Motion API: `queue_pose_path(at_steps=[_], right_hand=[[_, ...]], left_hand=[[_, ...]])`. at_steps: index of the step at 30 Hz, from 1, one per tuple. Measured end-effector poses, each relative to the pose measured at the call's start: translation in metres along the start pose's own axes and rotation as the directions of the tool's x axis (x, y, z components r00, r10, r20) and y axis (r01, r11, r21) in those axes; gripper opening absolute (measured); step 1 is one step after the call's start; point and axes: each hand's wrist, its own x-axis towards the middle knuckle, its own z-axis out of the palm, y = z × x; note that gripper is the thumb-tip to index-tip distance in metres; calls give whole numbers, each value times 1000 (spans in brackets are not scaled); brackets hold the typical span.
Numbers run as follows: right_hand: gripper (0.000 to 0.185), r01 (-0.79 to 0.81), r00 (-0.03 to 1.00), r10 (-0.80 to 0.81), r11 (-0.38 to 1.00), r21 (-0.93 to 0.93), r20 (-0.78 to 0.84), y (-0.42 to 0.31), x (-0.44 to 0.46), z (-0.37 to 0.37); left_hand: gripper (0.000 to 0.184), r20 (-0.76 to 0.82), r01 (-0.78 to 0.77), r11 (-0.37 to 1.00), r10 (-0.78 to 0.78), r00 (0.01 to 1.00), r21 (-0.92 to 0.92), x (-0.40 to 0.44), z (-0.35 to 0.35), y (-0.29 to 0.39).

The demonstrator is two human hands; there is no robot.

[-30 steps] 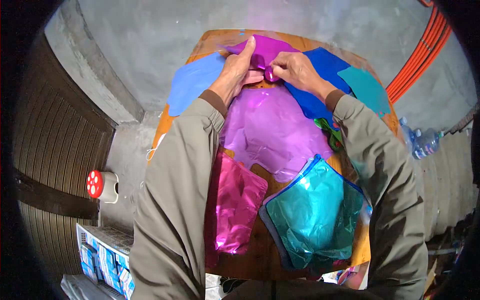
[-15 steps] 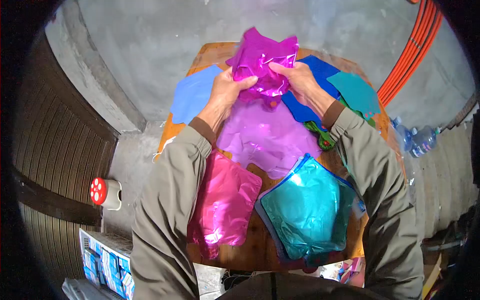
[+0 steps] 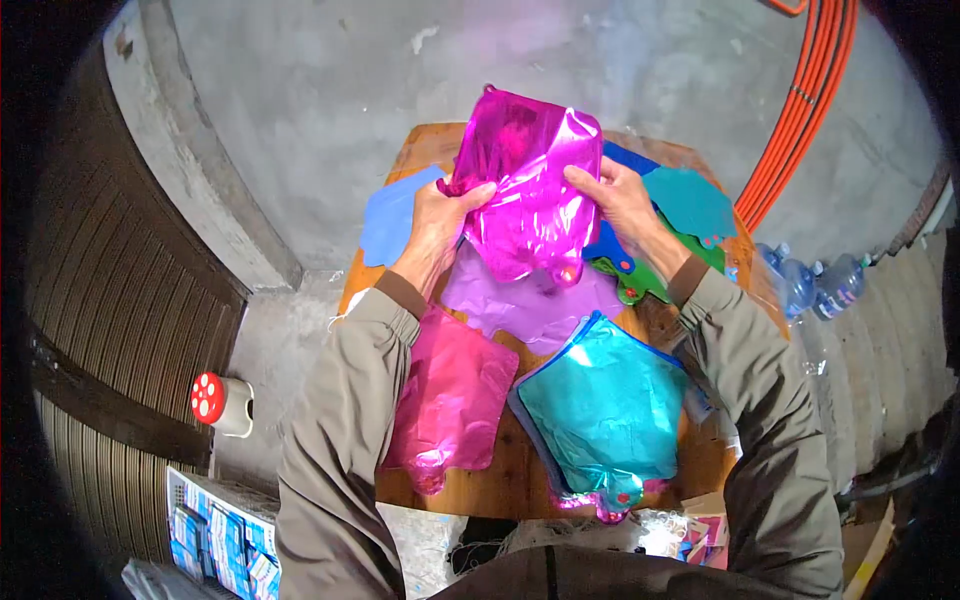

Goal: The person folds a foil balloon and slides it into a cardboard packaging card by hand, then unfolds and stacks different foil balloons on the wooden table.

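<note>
A shiny magenta foil balloon [image 3: 530, 185], flat and uninflated, is held up over the far half of the table. My left hand [image 3: 437, 222] pinches its left edge, thumb on the front. On the opposite edge, my right hand [image 3: 628, 208] grips it the same way. Below it lies a pale purple foil balloon [image 3: 530, 310], partly covered. Nearer to me are a pink foil balloon [image 3: 455, 390] on the left and a stack topped by a teal foil balloon [image 3: 605, 400] on the right.
Around the wooden table [image 3: 440, 140] lie a light blue foil piece [image 3: 395, 215], a teal one [image 3: 690, 205] and a green one [image 3: 700, 250]. A red-topped stool [image 3: 222, 403] stands left on the floor. Water bottles [image 3: 840, 285] and orange pipes [image 3: 805, 110] are on the right.
The magenta balloon was crumpled and folded at its top; now it is spread flatter between my hands. My hands have moved slightly apart, and the view has shifted a little.
</note>
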Motion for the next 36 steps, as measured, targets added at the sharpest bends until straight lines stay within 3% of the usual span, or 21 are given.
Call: queue_pose_path(at_steps=[3, 7, 14, 17, 20, 23, 26, 31, 36], right_hand=[[25, 15, 997, -9, 997, 80, -71, -12, -7, -10], [23, 69, 967, -87, 994, -83, -238, -26, -14, -16], [28, 215, 917, -345, 850, -481, -200, -24, -20, -33], [26, 238, 920, -373, 774, -587, -118, -28, -33, -35], [28, 387, 861, -492, 799, -460, -130, -18, -35, -36], [25, 282, 933, -324, 929, -240, -159, -35, -48, -36], [18, 241, 931, -308, 922, -303, -197, -37, -52, -42], [15, 248, 935, -318, 904, -348, -160, -45, -70, -44], [14, 255, 930, -332, 891, -375, -157, -62, -93, -40]], left_hand=[[28, -12, -39, 996, 40, 999, 74, -10, 4, 4], [33, 21, -55, 995, 53, 998, 88, -20, 9, 7], [52, 111, -61, 980, 83, 990, -190, -34, 21, 19], [48, 220, 32, 983, 9, 975, -183, -34, 13, 31], [40, 205, -7, 984, 44, 978, -179, -40, 22, 40], [37, 130, -82, 989, 98, 987, -126, -44, 25, 43], [40, 130, -72, 995, 80, 988, -66, -49, 26, 44], [41, 106, -183, 980, 174, 979, 84, -61, 37, 44], [38, 119, -215, 975, 208, 971, 49, -81, 52, 58]])
